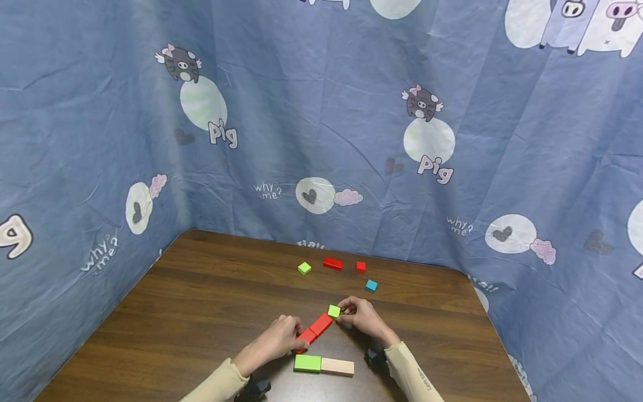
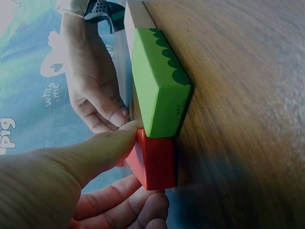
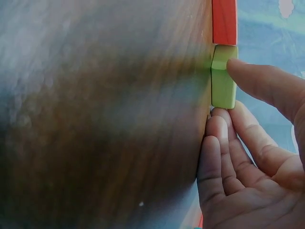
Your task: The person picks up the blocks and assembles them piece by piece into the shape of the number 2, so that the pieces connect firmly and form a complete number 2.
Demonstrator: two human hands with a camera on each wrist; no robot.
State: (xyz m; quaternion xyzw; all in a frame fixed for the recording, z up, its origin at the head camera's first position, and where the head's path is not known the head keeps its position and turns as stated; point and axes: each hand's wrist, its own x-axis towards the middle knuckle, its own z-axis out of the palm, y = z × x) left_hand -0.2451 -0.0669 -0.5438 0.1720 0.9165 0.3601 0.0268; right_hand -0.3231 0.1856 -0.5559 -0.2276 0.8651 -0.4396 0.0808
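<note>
My cream left sleeve (image 1: 213,385) comes in nearest, and just ahead of it my left hand (image 1: 278,338) is nearly closed, thumb on one side and fingers on the other, pinching the near red rectangular block (image 1: 305,338). The far red rectangular block (image 1: 321,324) runs on from it, up and right of that hand, towards my right hand (image 1: 368,319). There my thumb and fingertips are drawn close around the lime block (image 1: 334,311), at the far end of the red pair.

If I squeeze both ends unevenly, I judge the row could buckle at the joint between the reds. Too hard an inward push from my right thumb could twist the lime block off line, since it seems small and light on the smooth worktop (image 1: 201,307).

Below and right of my left hand lie the green rectangular block (image 1: 307,363) and the plain wooden block (image 1: 337,367), end to end. I cannot tell whether the green one touches the near red; a low swing of that wrist could knock it askew. Beyond my right hand, the blue block (image 1: 371,286) could be nudged if those knuckles reach forward.
</note>
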